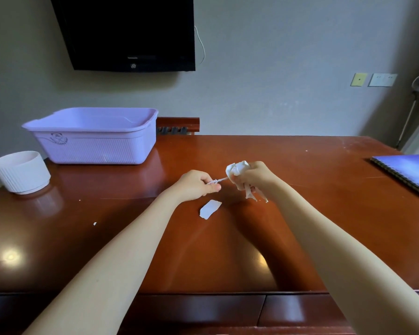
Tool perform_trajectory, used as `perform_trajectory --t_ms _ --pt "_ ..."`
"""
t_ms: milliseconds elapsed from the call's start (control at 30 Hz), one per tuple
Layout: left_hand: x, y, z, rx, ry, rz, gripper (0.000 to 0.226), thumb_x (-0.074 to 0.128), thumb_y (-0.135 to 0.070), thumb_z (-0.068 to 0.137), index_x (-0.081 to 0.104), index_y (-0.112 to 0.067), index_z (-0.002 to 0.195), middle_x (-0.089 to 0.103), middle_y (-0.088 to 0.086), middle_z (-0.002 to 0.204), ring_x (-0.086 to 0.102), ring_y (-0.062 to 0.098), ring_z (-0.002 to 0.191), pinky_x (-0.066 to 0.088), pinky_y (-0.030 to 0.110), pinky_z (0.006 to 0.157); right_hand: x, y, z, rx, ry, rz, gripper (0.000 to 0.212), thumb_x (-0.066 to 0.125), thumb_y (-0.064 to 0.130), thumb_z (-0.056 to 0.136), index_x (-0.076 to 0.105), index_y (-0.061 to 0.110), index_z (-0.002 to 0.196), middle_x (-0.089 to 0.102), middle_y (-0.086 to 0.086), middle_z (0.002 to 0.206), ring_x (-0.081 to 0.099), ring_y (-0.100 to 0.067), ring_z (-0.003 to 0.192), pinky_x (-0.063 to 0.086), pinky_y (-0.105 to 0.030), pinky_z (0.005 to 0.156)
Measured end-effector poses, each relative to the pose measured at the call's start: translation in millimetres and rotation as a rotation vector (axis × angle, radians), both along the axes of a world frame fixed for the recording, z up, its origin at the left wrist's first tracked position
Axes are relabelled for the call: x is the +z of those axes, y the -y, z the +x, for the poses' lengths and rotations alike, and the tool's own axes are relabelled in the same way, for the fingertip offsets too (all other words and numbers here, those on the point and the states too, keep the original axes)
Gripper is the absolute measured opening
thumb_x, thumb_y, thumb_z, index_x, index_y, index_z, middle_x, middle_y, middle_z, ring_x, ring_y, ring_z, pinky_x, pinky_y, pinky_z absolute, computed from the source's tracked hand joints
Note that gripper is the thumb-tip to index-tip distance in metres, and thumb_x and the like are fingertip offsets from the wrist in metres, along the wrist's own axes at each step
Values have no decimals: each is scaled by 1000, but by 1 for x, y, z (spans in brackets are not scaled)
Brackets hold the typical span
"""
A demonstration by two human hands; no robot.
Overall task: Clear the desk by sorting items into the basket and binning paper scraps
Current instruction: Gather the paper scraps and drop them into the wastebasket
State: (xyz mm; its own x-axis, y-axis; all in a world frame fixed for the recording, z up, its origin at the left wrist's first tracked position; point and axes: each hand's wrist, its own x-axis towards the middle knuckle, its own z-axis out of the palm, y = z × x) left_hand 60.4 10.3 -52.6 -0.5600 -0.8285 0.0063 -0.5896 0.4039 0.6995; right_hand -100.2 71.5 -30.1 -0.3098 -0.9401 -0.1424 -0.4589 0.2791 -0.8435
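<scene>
Right grip (254,177) clutches crumpled paper wad (237,168); left grip (196,184) pinches its twisted strand (216,181).

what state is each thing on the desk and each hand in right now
left hand, pinches the paper strip
right hand, grips the paper wad
paper strip, twisted, taut toward the wad
paper wad, crumpled, held above the desk
paper scrap, lying loose on the desk
basket, upright, floor hidden
white bin, upright, open top
notebook, closed, lying flat
tv, screen dark
</scene>
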Motion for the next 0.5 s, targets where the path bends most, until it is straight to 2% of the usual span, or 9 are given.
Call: perform_trajectory --t_ms 67,133,200,267,367,433,500 --pt "6 -1 3 -35 58 35 29 63 -36 88 63 -12 104 52 -6 71 41 8 53 32 15 48 -1 2 -2 -37 12 6 27 48 18 84 54 5 61 54 -7 53 41 -16 46 37 -21 50" --pt "10 -2 6 -111 200 61 39 68 -40 83 58 -18 114 53 -6 77 37 8 51 32 16 46 -4 3 -5 -45 39 25 28 51 21 87 55 5 65 55 -12 60 42 -17 49 38 -23 52" --pt "10 -5 6 -176 357 34 48 72 -40 78 54 -23 119 51 -9 86 44 8 64 36 17 56 -10 5 -10 -54 134 13 24 61 24 87 59 3 77 56 -10 61 44 -17 50 40 -24 51" --pt "7 -6 6 -193 415 -9 48 76 -38 75 54 -23 116 49 -10 89 47 10 80 37 19 60 -15 4 -15 -65 233 -19 25 71 25 83 59 3 83 57 -7 60 46 -17 51 41 -24 50" --pt "5 -4 6 -192 433 -11 36 74 -41 76 56 -22 100 53 -4 97 49 13 86 38 20 64 -14 -1 -17 -54 320 -54 21 71 20 83 58 4 76 57 -3 54 46 -16 51 40 -22 47" --pt "3 -2 7 -193 436 -2 32 72 -43 78 57 -21 96 54 -2 99 51 14 91 40 22 70 -12 -4 -18 -57 347 -60 22 71 21 83 59 4 77 56 -4 60 48 -15 53 43 -23 50" --pt "1 -2 7 -186 384 9 26 68 -43 81 57 -21 90 53 -1 95 51 15 88 40 22 69 -8 -6 -21 -58 359 -65 24 71 25 83 60 3 85 58 -6 71 53 -17 61 46 -27 56"
